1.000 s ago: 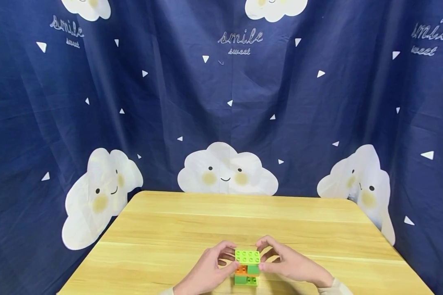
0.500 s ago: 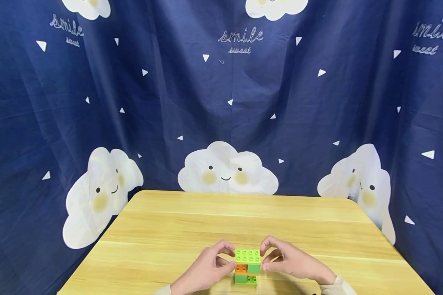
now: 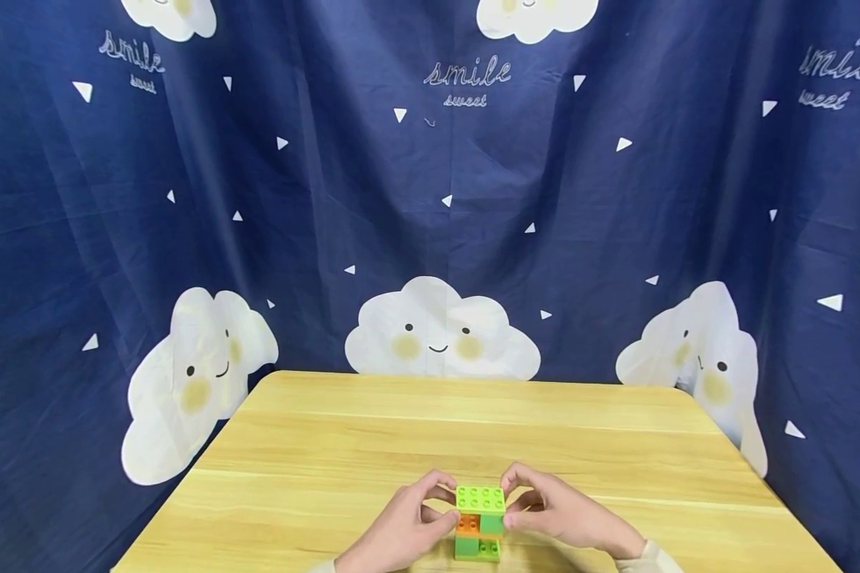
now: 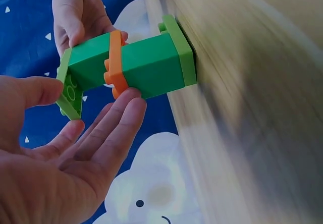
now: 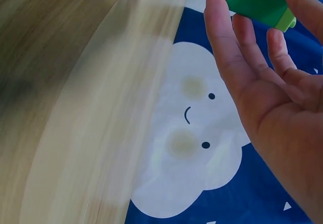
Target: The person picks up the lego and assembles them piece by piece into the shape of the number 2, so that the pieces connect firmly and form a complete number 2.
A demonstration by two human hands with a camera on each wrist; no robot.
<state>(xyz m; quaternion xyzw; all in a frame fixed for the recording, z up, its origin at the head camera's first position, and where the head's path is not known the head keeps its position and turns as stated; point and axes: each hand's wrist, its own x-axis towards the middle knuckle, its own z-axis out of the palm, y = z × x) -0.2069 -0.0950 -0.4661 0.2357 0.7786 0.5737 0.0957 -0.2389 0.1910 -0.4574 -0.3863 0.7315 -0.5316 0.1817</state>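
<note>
A small tower of toy building blocks stands upright at the table's near edge. Its top is a light green studded plate (image 3: 480, 499); below it come a green block (image 3: 491, 523), an orange plate (image 4: 116, 65), another green block (image 4: 151, 65) and a light green base plate (image 4: 181, 52). My left hand (image 3: 404, 521) pinches the left end of the top plate between thumb and forefinger, other fingers reaching alongside the tower. At the right end, my right hand (image 3: 562, 512) grips the same plate, thumb in front and forefinger behind. The right wrist view cuts off much of the tower.
The wooden table (image 3: 401, 430) stretches back from the hands to a dark blue curtain (image 3: 294, 199) printed with white clouds and triangles. The curtain also hangs along both sides.
The right hand's fingers came slightly away from the top plate half a second ago and are back against it now. The left hand and the tower have hardly moved.
</note>
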